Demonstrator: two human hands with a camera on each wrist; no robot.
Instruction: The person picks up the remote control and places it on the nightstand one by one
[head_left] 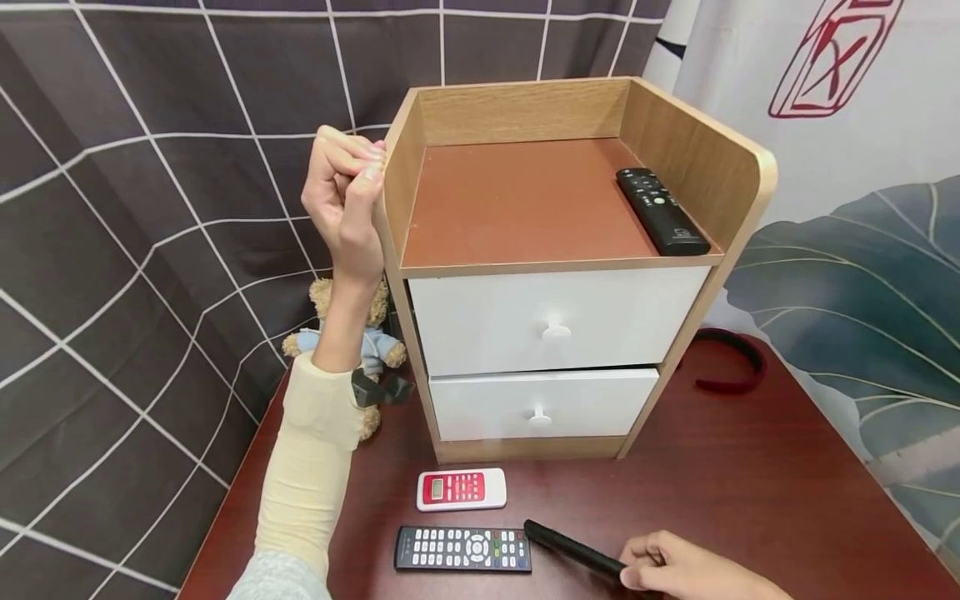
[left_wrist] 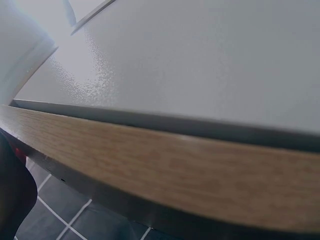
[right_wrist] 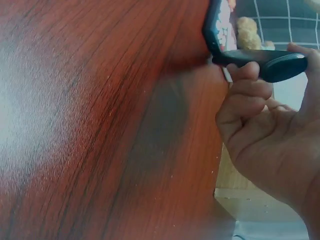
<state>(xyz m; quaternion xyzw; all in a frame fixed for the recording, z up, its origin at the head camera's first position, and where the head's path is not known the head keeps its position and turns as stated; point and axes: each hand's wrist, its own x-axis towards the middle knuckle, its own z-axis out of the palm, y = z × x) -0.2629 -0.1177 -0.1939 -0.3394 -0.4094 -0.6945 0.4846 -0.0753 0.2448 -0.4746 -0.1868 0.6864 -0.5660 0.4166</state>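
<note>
A small wooden cabinet (head_left: 517,200) with two white drawers stands on the table. My left hand (head_left: 347,196) grips the edge of its left side panel with curled fingers; the left wrist view shows a wood edge (left_wrist: 165,155) and white front close up, without the hand. Low at the right, my right hand (head_left: 686,567) pinches a slim black remote control (head_left: 573,548), turned on edge, so its buttons are hidden. Its far end is by the right end of a black remote with white buttons (head_left: 461,549). Behind that lies a white and red remote (head_left: 461,489).
Another black remote (head_left: 660,212) lies on the cabinet's brown top, along the right wall. A teddy bear (head_left: 378,346) sits left of the cabinet, partly behind my left arm. A dark red headband (head_left: 731,387) lies to the right. Grid-patterned cloth (head_left: 187,208) hangs at left and back.
</note>
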